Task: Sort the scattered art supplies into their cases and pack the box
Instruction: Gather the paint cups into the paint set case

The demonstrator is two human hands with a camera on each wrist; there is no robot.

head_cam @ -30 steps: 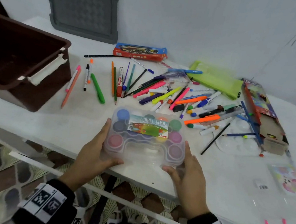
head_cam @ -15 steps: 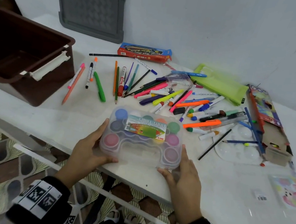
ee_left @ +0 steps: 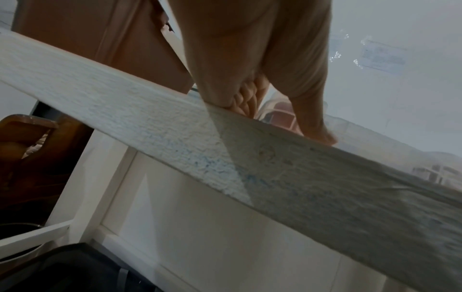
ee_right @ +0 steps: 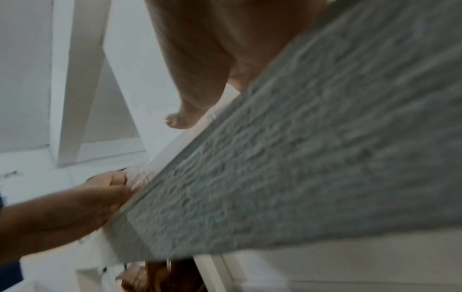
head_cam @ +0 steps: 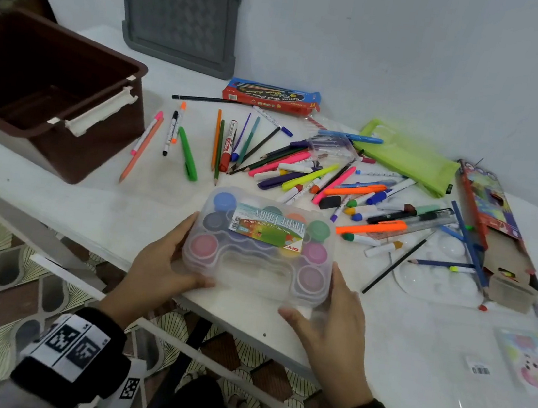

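Clear plastic forms the paint case (head_cam: 260, 244), gripped at its two short ends: the left hand (head_cam: 163, 268) curls round the left end with the thumb along the near edge, and the right hand (head_cam: 333, 328) clasps the right end, thumb likewise at the near edge. In the left wrist view the left hand (ee_left: 252, 65) shows its thumb pressed to the case wall above the table edge; in the right wrist view the right hand (ee_right: 200, 65) shows only a thumb tip at the same edge, the rest blurred. Round paint pots fill the case, and its label, upside down to the viewer, reads "Poster Paints", "includes 12 bright colors!" and "DIY". Case and hands sit at the near edge of the white table (head_cam: 65, 208), the near side of the case close to the rim. Bare tabletop lies to the left, between the case and the open brown box (head_cam: 55, 100), which stands at the left end with a cream latch on its near wall. Behind the case lie scattered pens and markers (head_cam: 315, 175); a red marker carton (head_cam: 271, 96) rests by the wall beside a grey lid (head_cam: 180, 7) leaning upright. To the right lie a green pouch (head_cam: 407, 157), a white palette (head_cam: 439, 277) and an opened pencil carton (head_cam: 493, 230).
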